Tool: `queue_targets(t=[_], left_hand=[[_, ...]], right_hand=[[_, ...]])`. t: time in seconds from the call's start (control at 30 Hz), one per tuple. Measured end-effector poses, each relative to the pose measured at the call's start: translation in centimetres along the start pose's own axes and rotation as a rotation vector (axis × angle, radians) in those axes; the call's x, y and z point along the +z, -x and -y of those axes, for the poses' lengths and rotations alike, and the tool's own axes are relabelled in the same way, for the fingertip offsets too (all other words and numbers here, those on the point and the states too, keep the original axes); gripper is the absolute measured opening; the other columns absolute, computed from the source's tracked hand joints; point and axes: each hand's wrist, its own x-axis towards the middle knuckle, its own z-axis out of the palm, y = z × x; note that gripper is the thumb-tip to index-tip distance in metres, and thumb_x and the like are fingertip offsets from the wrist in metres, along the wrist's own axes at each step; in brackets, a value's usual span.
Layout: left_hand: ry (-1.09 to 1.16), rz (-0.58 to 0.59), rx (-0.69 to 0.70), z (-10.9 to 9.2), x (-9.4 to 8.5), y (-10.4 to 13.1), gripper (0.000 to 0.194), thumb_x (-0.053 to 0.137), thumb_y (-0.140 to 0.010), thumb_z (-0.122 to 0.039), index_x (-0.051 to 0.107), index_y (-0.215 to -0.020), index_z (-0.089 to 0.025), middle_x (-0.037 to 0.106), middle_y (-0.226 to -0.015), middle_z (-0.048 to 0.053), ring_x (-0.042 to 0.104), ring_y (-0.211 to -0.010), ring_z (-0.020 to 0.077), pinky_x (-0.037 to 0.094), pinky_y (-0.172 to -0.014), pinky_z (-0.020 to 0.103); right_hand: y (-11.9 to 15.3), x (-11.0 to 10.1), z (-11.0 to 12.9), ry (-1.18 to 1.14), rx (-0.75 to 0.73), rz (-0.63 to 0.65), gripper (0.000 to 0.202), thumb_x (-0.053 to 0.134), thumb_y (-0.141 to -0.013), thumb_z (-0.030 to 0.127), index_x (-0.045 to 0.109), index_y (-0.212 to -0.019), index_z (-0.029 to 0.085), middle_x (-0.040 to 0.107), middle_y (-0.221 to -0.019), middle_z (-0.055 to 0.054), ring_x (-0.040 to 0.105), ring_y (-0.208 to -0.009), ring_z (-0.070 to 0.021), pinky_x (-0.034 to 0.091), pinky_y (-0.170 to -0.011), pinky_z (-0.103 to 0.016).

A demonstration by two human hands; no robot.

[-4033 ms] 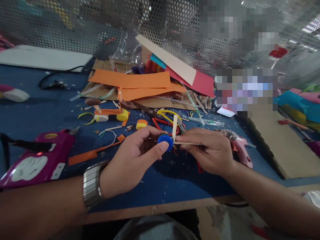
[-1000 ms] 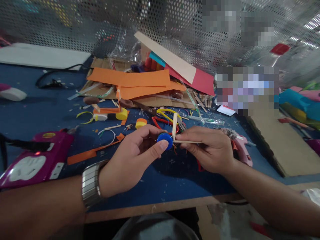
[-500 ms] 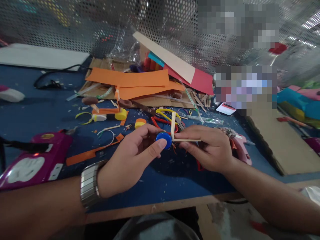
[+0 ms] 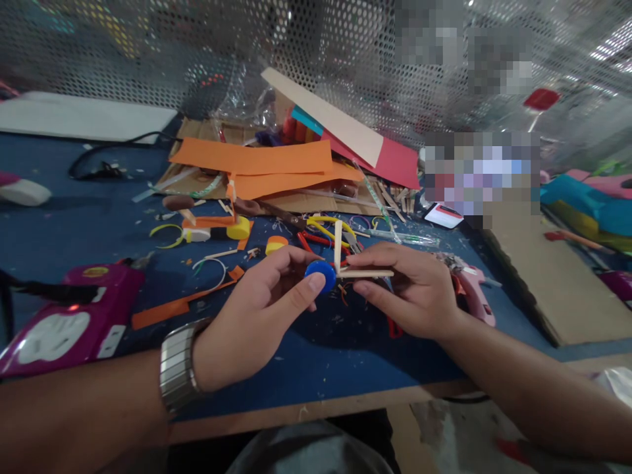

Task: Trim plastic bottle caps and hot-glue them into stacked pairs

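Note:
My left hand (image 4: pixel 257 316) pinches a small blue bottle cap (image 4: pixel 320 274) between thumb and fingers, just above the blue table (image 4: pixel 99 224). My right hand (image 4: pixel 409 289) grips a wooden stick frame (image 4: pixel 368 272): one stick lies flat in my fingers and another stands upright from its left end. The cap is pressed against the joint of the two sticks. A metal watch (image 4: pixel 175 365) is on my left wrist.
A pink glue gun (image 4: pixel 474 289) lies right of my right hand. A magenta power strip (image 4: pixel 64 322) sits at the left. Orange paper sheets (image 4: pixel 257 161), cardboard, pliers with red and yellow handles (image 4: pixel 320 234), yellow caps (image 4: pixel 241 227) and scraps crowd the middle. A perforated metal screen stands behind.
Both hands keep the same hold, cap against the stick joint. They have drifted slightly up and left in the picture; nothing was let go or picked up.

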Motion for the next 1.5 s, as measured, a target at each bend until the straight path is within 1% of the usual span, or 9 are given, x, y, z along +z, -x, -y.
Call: queue_targets(t=[0.1,0.2,0.3,0.53,0.9,1.07,1.13,1.27,1.5], left_hand=[[-0.006,-0.004,0.0,0.11,0.04,0.05,0.047,0.084,-0.098,-0.06,0.073,-0.115,-0.018,0.075,-0.098,0.003,0.067,-0.077,0.0149,0.066,-0.079,0.03],[-0.012,-0.002,-0.001,0.21,-0.04,0.15,0.048,0.083,-0.099,-0.061,0.072,-0.116,-0.018,0.075,-0.095,0.002,0.069,-0.077,0.0153,0.066,-0.078,0.03],[-0.034,0.016,0.001,0.25,-0.17,0.21,0.044,0.079,-0.101,-0.059,0.071,-0.116,-0.018,0.074,-0.089,0.001,0.07,-0.076,0.0159,0.065,-0.077,0.031],[-0.04,0.035,0.005,0.28,-0.13,0.15,0.035,0.077,-0.103,-0.051,0.071,-0.115,-0.019,0.072,-0.082,-0.001,0.07,-0.075,0.0163,0.064,-0.074,0.03],[0.0,0.051,-0.015,0.21,-0.12,0.32,0.032,0.078,-0.103,-0.047,0.071,-0.116,-0.019,0.071,-0.087,0.0,0.069,-0.078,0.0161,0.064,-0.077,0.031],[0.066,0.053,-0.062,0.12,0.11,0.38,0.041,0.086,-0.097,-0.05,0.068,-0.116,-0.019,0.07,-0.093,0.001,0.067,-0.079,0.0165,0.065,-0.079,0.033],[0.099,0.056,-0.042,0.15,0.21,0.37,0.038,0.085,-0.097,-0.05,0.067,-0.113,-0.019,0.069,-0.097,0.002,0.066,-0.079,0.0158,0.064,-0.077,0.032],[0.143,0.067,-0.043,0.29,0.35,0.39,0.033,0.083,-0.099,-0.046,0.066,-0.112,-0.02,0.067,-0.091,0.0,0.065,-0.078,0.0159,0.062,-0.075,0.031],[0.236,0.071,-0.067,0.72,0.56,0.56,0.04,0.091,-0.093,-0.046,0.067,-0.11,-0.02,0.067,-0.091,-0.001,0.063,-0.077,0.0151,0.055,-0.074,0.03]], right_hand=[[-0.03,0.03,-0.01,-0.003,0.016,-0.017,0.027,0.086,-0.098,0.016,0.084,-0.124,0.022,0.091,-0.113,-0.007,0.087,-0.1,-0.0193,0.069,-0.093,-0.028],[-0.06,0.1,-0.04,-0.002,0.011,-0.025,0.021,0.087,-0.098,0.017,0.085,-0.118,0.023,0.091,-0.106,-0.005,0.086,-0.094,-0.0186,0.068,-0.089,-0.028],[-0.11,0.22,-0.07,-0.01,-0.012,-0.016,0.015,0.086,-0.099,0.016,0.085,-0.114,0.023,0.09,-0.1,-0.004,0.085,-0.09,-0.0178,0.067,-0.085,-0.027],[0.04,0.35,-0.14,-0.027,-0.019,-0.026,0.016,0.086,-0.098,0.013,0.086,-0.111,0.022,0.089,-0.096,-0.004,0.085,-0.087,-0.0173,0.067,-0.082,-0.026],[0.13,0.41,-0.12,-0.033,-0.012,-0.023,0.015,0.086,-0.099,0.014,0.085,-0.111,0.023,0.089,-0.097,-0.004,0.085,-0.087,-0.0181,0.068,-0.082,-0.028],[0.26,0.16,0.23,0.007,0.038,-0.031,0.026,0.089,-0.094,0.014,0.084,-0.117,0.026,0.09,-0.103,-0.005,0.086,-0.088,-0.0213,0.069,-0.082,-0.032],[0.27,0.12,0.28,0.013,0.033,-0.03,0.024,0.088,-0.094,0.013,0.085,-0.114,0.026,0.089,-0.099,-0.004,0.085,-0.084,-0.0215,0.069,-0.08,-0.032],[0.25,0.1,0.31,0.053,0.011,-0.024,0.024,0.086,-0.095,0.009,0.085,-0.11,0.027,0.089,-0.096,-0.002,0.085,-0.081,-0.02,0.069,-0.078,-0.03],[0.67,-0.09,0.29,0.11,0.034,-0.014,0.019,0.085,-0.098,0.016,0.087,-0.111,0.029,0.09,-0.096,-0.003,0.086,-0.077,-0.0223,0.07,-0.073,-0.032]])
